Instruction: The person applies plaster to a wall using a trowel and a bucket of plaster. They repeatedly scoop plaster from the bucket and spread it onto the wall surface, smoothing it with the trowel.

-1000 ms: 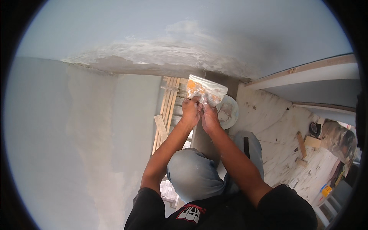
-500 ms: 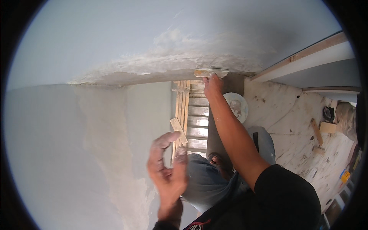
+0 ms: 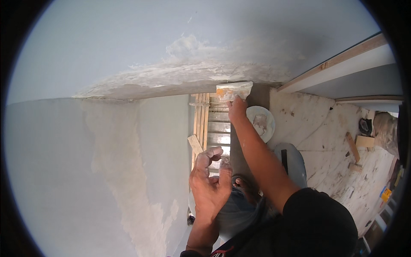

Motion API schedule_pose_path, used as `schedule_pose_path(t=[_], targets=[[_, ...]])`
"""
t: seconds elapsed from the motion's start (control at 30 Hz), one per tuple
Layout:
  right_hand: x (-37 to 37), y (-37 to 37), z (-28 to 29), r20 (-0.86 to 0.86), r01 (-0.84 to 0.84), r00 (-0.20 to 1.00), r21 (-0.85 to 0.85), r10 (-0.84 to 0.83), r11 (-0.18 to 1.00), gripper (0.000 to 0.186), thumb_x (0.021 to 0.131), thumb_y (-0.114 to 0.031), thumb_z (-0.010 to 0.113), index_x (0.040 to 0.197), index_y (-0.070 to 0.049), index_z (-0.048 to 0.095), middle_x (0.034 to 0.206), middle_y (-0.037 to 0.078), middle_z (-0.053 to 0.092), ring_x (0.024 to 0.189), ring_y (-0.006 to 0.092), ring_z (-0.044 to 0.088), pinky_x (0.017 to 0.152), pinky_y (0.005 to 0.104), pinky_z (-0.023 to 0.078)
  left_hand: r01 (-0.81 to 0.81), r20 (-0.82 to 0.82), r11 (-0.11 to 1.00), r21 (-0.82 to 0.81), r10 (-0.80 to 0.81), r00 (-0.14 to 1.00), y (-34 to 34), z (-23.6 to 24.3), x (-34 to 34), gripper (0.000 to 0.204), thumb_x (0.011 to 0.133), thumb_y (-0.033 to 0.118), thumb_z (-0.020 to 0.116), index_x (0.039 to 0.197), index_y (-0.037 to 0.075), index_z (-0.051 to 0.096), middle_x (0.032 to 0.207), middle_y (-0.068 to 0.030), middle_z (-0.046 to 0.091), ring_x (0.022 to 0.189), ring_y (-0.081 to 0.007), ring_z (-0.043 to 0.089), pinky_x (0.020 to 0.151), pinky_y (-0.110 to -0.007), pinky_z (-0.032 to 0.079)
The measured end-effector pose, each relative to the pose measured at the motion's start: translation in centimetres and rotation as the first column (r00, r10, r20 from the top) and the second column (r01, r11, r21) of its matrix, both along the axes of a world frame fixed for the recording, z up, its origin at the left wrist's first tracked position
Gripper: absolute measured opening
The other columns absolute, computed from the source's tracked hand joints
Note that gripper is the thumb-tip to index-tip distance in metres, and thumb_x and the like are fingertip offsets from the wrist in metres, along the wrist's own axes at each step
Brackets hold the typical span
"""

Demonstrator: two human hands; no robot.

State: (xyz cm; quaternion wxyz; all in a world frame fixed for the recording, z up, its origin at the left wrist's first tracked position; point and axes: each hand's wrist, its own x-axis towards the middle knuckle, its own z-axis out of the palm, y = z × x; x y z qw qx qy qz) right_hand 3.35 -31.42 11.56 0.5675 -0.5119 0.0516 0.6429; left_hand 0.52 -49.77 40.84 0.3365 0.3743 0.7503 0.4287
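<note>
My right hand [image 3: 237, 109] grips a wide putty knife [image 3: 234, 90] by its back edge, its orange-and-white face smeared with filler. The blade is just below the wall's rough band of pale filler [image 3: 184, 73]; I cannot tell whether it touches. My left hand [image 3: 209, 184] hangs in the air nearer to me, whitened with dust, fingers and thumb curved apart with nothing visible between them. Right of my right forearm stands a round white bucket [image 3: 269, 124] with a greyish patch of material inside.
Wooden strips [image 3: 199, 120] stand beside a slatted metal surface [image 3: 219, 127] below. A wood-edged ledge [image 3: 338, 64] juts out at upper right. Wood offcuts [image 3: 352, 147] and a plastic bag [image 3: 386, 132] lie on the stained pale floor [image 3: 308, 124]. My knees are close by the bucket.
The putty knife has come down off the filler band and tilted, showing more of its face. My left hand has shifted right, toward my right forearm.
</note>
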Motion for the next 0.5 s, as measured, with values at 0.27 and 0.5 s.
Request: schedule_pose_path(t=[0.27, 0.5], targets=[[-4.9, -1.1, 6.2, 0.212, -0.213, 0.961, 0.157, 0.178, 0.964, 0.039, 0.091, -0.012, 0.053, 0.128, -0.003, 0.044, 0.124, 0.014, 0.051, 0.111, 0.0270, 0.055, 0.094, 0.0392, 0.050, -0.021, -0.017, 1.000, -0.004, 0.021, 1.000, -0.1, -0.8, -0.5, 0.026, 0.082, 0.003, 0.063, 0.107, 0.001, 0.060, 0.102, -0.0137, 0.065, 0.092, -0.0203, 0.064, 0.059, -0.028, 0.057], [0.7, -3.3, 4.6, 0.119, 0.084, 0.989, 0.044, -0.088, 0.996, 0.036, 0.092, -0.009, 0.051, 0.126, 0.001, 0.045, 0.123, 0.014, 0.053, 0.111, 0.0275, 0.057, 0.092, 0.0406, 0.051, -0.046, 0.052, 0.999, -0.023, 0.047, 0.998, 0.8, -0.4, -0.5, 0.019, 0.087, 0.003, 0.059, 0.105, -0.002, 0.060, 0.098, -0.0099, 0.064, 0.096, -0.0162, 0.061, 0.077, -0.026, 0.050]])
